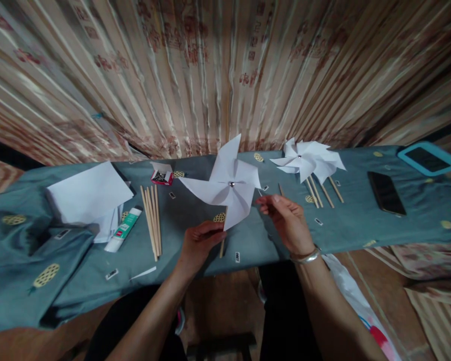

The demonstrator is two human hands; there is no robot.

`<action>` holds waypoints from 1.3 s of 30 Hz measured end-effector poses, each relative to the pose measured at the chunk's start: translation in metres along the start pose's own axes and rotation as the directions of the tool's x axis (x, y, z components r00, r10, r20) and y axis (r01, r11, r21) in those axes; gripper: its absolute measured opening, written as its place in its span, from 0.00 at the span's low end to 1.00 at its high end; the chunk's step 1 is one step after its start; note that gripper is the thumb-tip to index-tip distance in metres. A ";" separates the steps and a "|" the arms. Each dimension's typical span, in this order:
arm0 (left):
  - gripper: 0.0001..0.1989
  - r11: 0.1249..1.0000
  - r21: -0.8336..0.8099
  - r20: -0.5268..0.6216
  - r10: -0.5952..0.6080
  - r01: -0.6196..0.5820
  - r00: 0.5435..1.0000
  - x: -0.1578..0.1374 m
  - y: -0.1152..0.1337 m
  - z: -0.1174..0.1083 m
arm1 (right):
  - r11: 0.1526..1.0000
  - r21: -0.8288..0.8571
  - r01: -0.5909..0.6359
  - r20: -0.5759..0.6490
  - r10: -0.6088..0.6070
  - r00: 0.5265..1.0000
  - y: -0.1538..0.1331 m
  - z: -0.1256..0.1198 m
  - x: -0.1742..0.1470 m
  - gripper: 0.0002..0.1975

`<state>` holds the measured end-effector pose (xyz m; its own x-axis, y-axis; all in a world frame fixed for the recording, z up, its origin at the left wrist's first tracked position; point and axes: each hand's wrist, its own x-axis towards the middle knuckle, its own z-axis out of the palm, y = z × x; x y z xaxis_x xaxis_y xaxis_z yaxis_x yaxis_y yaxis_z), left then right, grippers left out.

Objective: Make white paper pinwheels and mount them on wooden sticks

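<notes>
A white paper pinwheel (232, 198) with a shiny pin at its centre stands upright over the middle of the table. My left hand (201, 245) is closed around its wooden stick, just below the blades. To the right of the blades is my right hand (285, 220), its thumb and fingertips drawn together close to a blade tip. Whether anything small sits in that pinch I cannot make out. Behind it, the end of a thin stick (281, 189) shows on the cloth. Several white pinwheels (308, 156) on wooden sticks lie overlapping at the back right.
Left of the pinwheel are loose wooden sticks (150, 220), a small red box (162, 175) of pins, a green-and-white glue tube (124, 230) and white paper sheets (90, 193). A paper scrap (145, 273) lies near the front edge. At right are a phone (386, 193) and a blue-framed tablet (428, 157).
</notes>
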<state>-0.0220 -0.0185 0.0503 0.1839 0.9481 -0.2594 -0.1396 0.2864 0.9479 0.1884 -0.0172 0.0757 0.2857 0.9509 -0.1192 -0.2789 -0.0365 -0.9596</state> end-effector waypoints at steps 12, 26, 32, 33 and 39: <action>0.08 0.998 0.057 0.052 -0.039 0.036 0.998 -0.005 0.006 -0.002 | 0.950 -0.243 0.195 -0.112 -0.227 0.968 -0.009 -0.015 0.019 0.12; 0.10 0.998 -0.050 -0.057 -0.030 0.028 0.998 -0.001 0.003 -0.002 | 0.981 -0.170 0.091 -0.003 -0.093 0.996 0.004 -0.003 0.006 0.08; 0.08 0.999 -0.034 -0.061 0.015 -0.017 0.998 0.000 0.001 -0.002 | 0.994 -0.104 0.010 0.071 -0.002 0.998 0.005 0.014 -0.007 0.09; 0.08 0.999 -0.026 -0.057 0.024 -0.026 0.998 0.000 0.001 -0.003 | 0.995 -0.100 0.001 0.089 0.008 0.996 0.005 0.016 -0.009 0.09; 0.08 1.000 -0.001 -0.056 0.029 -0.030 0.998 0.000 0.005 -0.002 | 0.989 -0.139 -0.043 0.150 0.064 0.987 0.007 0.027 -0.015 0.12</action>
<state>-0.0243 -0.0164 0.0550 0.1250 0.9624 -0.2413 -0.1461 0.2584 0.9549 0.1575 -0.0236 0.0779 0.1266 0.9819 -0.1406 -0.1611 -0.1195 -0.9797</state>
